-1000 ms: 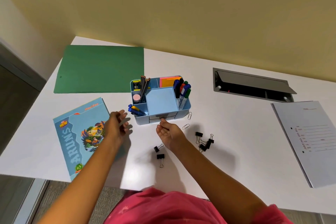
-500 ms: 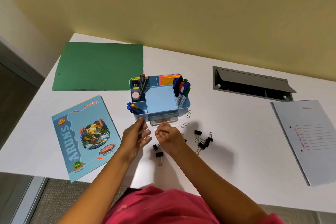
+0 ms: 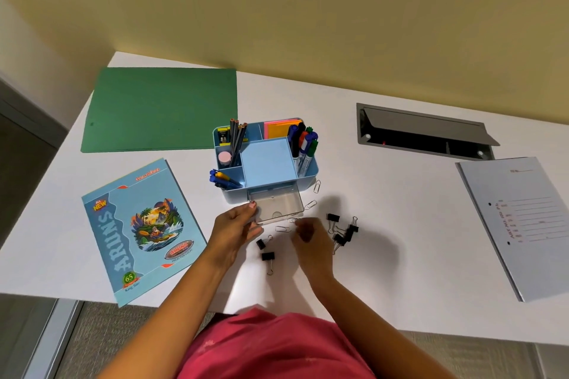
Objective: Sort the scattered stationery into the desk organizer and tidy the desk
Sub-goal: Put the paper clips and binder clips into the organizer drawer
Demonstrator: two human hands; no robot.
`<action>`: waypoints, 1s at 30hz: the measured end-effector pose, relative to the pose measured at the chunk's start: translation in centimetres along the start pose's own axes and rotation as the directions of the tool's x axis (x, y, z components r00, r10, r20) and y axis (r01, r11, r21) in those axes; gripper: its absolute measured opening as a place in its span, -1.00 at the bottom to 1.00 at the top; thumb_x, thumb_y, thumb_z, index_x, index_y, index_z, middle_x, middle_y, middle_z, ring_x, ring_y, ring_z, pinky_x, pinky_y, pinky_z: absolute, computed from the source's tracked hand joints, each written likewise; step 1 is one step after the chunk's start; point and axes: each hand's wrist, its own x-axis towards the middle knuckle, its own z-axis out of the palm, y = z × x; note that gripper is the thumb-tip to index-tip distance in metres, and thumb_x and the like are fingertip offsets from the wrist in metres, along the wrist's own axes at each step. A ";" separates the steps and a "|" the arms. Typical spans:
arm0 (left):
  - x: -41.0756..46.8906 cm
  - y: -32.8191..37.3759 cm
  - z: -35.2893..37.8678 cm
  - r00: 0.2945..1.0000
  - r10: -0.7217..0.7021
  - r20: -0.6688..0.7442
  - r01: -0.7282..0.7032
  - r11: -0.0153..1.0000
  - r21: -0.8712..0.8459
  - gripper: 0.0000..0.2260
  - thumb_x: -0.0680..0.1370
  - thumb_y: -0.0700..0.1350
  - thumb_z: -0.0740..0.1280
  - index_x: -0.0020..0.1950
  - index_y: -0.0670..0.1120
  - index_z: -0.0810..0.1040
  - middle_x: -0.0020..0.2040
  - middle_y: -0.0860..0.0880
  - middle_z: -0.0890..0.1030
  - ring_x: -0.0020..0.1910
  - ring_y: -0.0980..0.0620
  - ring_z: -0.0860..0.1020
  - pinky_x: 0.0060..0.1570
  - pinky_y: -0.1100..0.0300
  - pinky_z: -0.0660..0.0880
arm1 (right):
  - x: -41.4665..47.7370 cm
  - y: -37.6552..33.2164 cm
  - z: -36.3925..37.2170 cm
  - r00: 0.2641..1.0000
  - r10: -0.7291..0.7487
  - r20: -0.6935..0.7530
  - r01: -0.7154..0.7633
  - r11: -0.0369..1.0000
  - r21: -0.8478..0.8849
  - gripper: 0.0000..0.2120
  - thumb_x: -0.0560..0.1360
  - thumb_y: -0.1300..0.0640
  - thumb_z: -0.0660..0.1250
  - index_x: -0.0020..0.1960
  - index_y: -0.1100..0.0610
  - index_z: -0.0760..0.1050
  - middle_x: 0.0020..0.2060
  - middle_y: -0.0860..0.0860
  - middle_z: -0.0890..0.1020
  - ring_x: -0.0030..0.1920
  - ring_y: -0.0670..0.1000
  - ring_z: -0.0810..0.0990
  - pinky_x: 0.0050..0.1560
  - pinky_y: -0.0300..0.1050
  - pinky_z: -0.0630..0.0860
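— Where are our paper clips (image 3: 282,228)?
— On the desk (image 3: 385,224), just in front of the clear drawer (image 3: 278,206), between our hands. The nearest lies sideways, just left of our right hand (image 3: 311,237), so that hand is closer.
— And our grips?
— Our left hand (image 3: 234,228) holds the drawer's corner. Our right fingers are curled; we cannot tell if they pinch anything.

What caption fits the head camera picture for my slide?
Left hand holds the organizer's open clear drawer; right hand curls beside loose paper clips and binder clips on the desk.
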 end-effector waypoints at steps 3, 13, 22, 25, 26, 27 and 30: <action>0.0 -0.1 0.0 1.000 0.007 0.003 -0.007 1.000 0.002 -0.73 0.54 -0.12 0.35 0.14 -0.27 0.57 0.07 -0.21 0.61 0.04 -0.10 0.59 0.15 -0.04 0.55 | 0.8 1.6 -1.1 0.958 -0.284 -0.030 0.260 0.910 -0.324 -0.75 0.40 0.32 0.41 0.04 0.14 0.49 -0.03 0.02 0.51 -0.07 0.03 0.52 -0.06 -0.12 0.49; -0.1 -0.1 0.0 1.000 -0.006 0.006 0.006 1.000 -0.023 -0.75 0.54 -0.13 0.35 0.12 -0.26 0.58 -0.01 -0.15 0.63 0.02 -0.11 0.59 -0.06 0.14 0.62 | 1.7 3.0 -1.1 0.935 -0.354 0.034 0.333 0.839 -0.430 -0.86 0.47 0.35 0.33 0.00 0.18 0.51 -0.08 0.05 0.53 -0.06 0.07 0.52 -0.06 -0.06 0.50; 0.0 -0.2 -0.1 1.000 -0.007 0.017 0.008 0.999 -0.032 -0.74 0.53 -0.13 0.35 0.14 -0.27 0.57 -0.01 -0.16 0.63 -0.01 -0.09 0.58 -0.10 0.16 0.63 | 1.2 1.5 -0.8 0.925 -0.378 0.027 0.352 0.833 -0.427 -0.76 0.43 0.25 0.44 0.07 0.19 0.49 -0.02 0.06 0.51 -0.03 0.03 0.49 -0.04 -0.09 0.48; 0.1 -0.2 -0.2 1.000 -0.012 0.020 0.012 0.999 -0.039 -0.77 0.53 -0.14 0.35 0.10 -0.26 0.58 -0.03 -0.16 0.63 0.01 -0.12 0.58 -0.06 0.13 0.63 | 0.9 1.8 -0.4 0.942 -0.320 0.107 0.328 0.800 -0.503 -0.73 0.41 0.29 0.43 0.08 0.21 0.48 0.01 0.07 0.50 0.04 0.06 0.46 0.00 -0.12 0.43; 0.1 -0.2 -0.3 1.000 -0.014 0.020 0.014 0.999 -0.040 -0.77 0.53 -0.14 0.35 0.10 -0.26 0.58 -0.03 -0.16 0.63 0.01 -0.13 0.57 -0.06 0.12 0.62 | 0.7 1.8 -0.3 0.938 -0.325 0.123 0.340 0.780 -0.526 -0.77 0.42 0.32 0.39 0.07 0.21 0.48 0.00 0.08 0.51 0.04 0.08 0.47 -0.03 -0.15 0.40; 0.1 -0.2 -0.3 1.000 -0.015 0.020 0.016 0.999 -0.041 -0.77 0.53 -0.15 0.35 0.11 -0.27 0.58 -0.04 -0.16 0.63 0.01 -0.13 0.57 -0.06 0.11 0.62 | 0.6 1.9 -0.3 0.932 -0.336 0.138 0.354 0.757 -0.549 -0.80 0.44 0.33 0.36 0.06 0.22 0.49 -0.01 0.09 0.53 0.03 0.09 0.48 -0.05 -0.18 0.38; 0.2 -0.1 -0.3 1.000 -0.017 0.020 0.018 0.999 -0.041 -0.73 0.53 -0.15 0.36 0.15 -0.28 0.57 -0.03 -0.15 0.63 0.00 -0.12 0.58 -0.06 0.12 0.62 | 0.8 2.0 -0.4 0.928 -0.343 0.147 0.363 0.740 -0.567 -0.86 0.48 0.31 0.33 0.04 0.21 0.51 -0.05 0.09 0.55 0.00 0.10 0.49 -0.07 -0.16 0.40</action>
